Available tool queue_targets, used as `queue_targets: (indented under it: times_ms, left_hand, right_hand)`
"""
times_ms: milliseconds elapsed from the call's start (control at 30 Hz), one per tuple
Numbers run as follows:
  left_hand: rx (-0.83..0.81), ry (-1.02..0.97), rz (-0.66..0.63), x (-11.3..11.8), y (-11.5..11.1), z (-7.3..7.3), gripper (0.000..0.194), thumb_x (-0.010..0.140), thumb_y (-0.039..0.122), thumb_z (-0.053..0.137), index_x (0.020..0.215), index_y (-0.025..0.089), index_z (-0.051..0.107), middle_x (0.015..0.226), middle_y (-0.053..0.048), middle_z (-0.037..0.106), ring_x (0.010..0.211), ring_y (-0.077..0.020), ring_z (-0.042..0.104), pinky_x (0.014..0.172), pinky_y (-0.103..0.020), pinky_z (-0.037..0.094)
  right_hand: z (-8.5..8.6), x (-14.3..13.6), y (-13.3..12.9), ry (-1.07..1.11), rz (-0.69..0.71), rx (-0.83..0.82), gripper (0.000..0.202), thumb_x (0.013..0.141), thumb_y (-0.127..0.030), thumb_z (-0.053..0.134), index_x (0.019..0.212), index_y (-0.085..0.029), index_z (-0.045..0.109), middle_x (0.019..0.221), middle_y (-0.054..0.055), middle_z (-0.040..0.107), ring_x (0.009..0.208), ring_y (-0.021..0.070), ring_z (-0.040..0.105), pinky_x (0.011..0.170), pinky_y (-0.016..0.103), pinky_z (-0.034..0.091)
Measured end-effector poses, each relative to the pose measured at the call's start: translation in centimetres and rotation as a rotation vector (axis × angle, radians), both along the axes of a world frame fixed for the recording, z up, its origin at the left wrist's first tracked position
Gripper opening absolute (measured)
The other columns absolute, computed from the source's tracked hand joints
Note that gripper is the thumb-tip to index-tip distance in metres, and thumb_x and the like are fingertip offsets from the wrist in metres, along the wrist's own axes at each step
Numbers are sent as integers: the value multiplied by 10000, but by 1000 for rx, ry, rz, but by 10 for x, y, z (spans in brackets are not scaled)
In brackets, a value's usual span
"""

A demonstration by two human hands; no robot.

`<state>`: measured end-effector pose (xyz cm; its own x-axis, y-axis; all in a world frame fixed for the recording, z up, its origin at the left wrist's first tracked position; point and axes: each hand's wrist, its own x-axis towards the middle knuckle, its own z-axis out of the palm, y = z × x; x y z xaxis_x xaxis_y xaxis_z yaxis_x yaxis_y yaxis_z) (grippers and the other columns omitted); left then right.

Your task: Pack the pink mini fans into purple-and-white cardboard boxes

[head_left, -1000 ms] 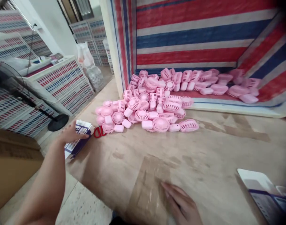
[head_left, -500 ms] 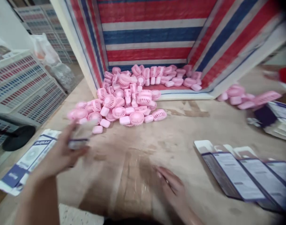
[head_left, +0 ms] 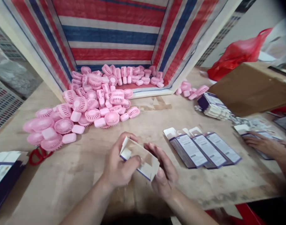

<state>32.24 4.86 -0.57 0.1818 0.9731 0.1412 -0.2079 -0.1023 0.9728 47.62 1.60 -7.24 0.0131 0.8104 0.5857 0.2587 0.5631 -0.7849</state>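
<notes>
A small white cardboard box (head_left: 146,161) with purple edges is held between my two hands, its open end tilted up toward me. My left hand (head_left: 120,164) grips its left side, with the thumb pressing on a flap at the opening. Around the right end of the box curl the fingers of my right hand (head_left: 165,170). Beyond my hands, a heap of pink mini fans (head_left: 92,115) spreads over the table. Several white-and-purple boxes (head_left: 192,150) with raised flaps lie overlapping to the right of my right hand.
A striped, lined bin (head_left: 114,37) lies on its side at the back, spilling fans. Red-handled scissors (head_left: 37,156) and stacked cartons (head_left: 4,172) are at left. At right are another person's hand (head_left: 262,143) on a box, a brown carton (head_left: 253,87) and a red bag (head_left: 237,56).
My left hand has come from the left stack to the middle with the box. My right hand has closed on its other end. The view has turned right, bringing another person's hands into sight.
</notes>
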Motion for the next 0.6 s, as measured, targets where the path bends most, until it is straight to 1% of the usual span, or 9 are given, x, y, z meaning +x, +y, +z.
queue_targets:
  times_ms: [67, 100, 167, 233, 333, 433, 500, 567, 600]
  left_hand:
    - [202, 144, 21, -1, -2, 1, 406, 754, 219, 720, 1134, 252, 581, 1081, -46, 598, 996, -242, 605, 886, -380, 508]
    - [259, 180, -12, -1, -3, 1, 441, 789, 275, 705, 1212, 258, 580, 1173, -69, 585, 1103, -281, 575, 977, -428, 470]
    - [262, 148, -111, 1, -4, 0, 419, 923, 394, 564, 1328, 286, 564, 1282, -87, 569, 1212, -308, 529, 1060, -472, 413]
    - [243, 80, -159, 3, -4, -3, 382, 1012, 367, 412, 1360, 340, 568, 1301, -68, 583, 1220, -279, 533, 1065, -456, 412]
    - [311, -17, -157, 8, 0, -14, 337, 995, 287, 488, 1276, 395, 641, 1274, -40, 591, 1192, -243, 547, 1033, -421, 432]
    - [178, -199, -164, 11, 5, -26, 209, 897, 419, 631, 1016, 294, 750, 1144, -62, 579, 1036, -246, 585, 871, -384, 498]
    - [108, -195, -109, 12, 6, -30, 181, 825, 400, 700, 877, 231, 737, 1015, -57, 557, 900, -212, 575, 753, -331, 493]
    - [95, -112, -53, 13, 5, -29, 125, 806, 278, 693, 918, 222, 702, 924, -30, 536, 774, -161, 544, 663, -275, 460]
    - [85, -74, -39, 13, 3, -28, 168, 808, 224, 668, 975, 227, 677, 904, -18, 534, 727, -141, 528, 630, -257, 445]
  right_hand:
    - [7, -1, 0, 86, 3, 31, 437, 1037, -384, 314, 1440, -304, 463, 1333, 84, 655, 1218, 291, 647, 986, 520, 576]
    - [11, -2, 0, 117, 2, 36, 415, 1034, -380, 330, 1396, -297, 514, 1276, 86, 688, 1172, 291, 674, 951, 507, 594]
    - [19, -1, 4, 124, 20, 35, 368, 1019, -383, 378, 1305, -300, 593, 1157, 72, 738, 1104, 292, 702, 905, 495, 607]
    - [23, 2, 8, 150, 32, 51, 334, 1007, -370, 416, 1256, -312, 630, 1114, 50, 749, 1081, 281, 702, 898, 485, 602]
    - [17, 6, 13, 152, 16, 44, 342, 1008, -351, 415, 1274, -318, 627, 1165, 43, 731, 1100, 267, 688, 913, 471, 594]
    - [7, 4, 13, 90, -28, 51, 395, 1008, -322, 400, 1377, -302, 540, 1238, 80, 707, 1146, 297, 683, 909, 508, 608]
    - [2, 0, 11, 92, -43, 61, 456, 1012, -289, 374, 1465, -307, 431, 1353, 95, 646, 1196, 303, 662, 923, 525, 611]
    - [0, -4, 10, 144, 3, 56, 493, 1017, -263, 358, 1505, -335, 363, 1469, 68, 552, 1273, 288, 610, 984, 529, 584]
    - [-2, -5, 9, 177, 37, 48, 502, 1018, -253, 364, 1510, -348, 352, 1505, 45, 515, 1308, 275, 581, 1024, 524, 560]
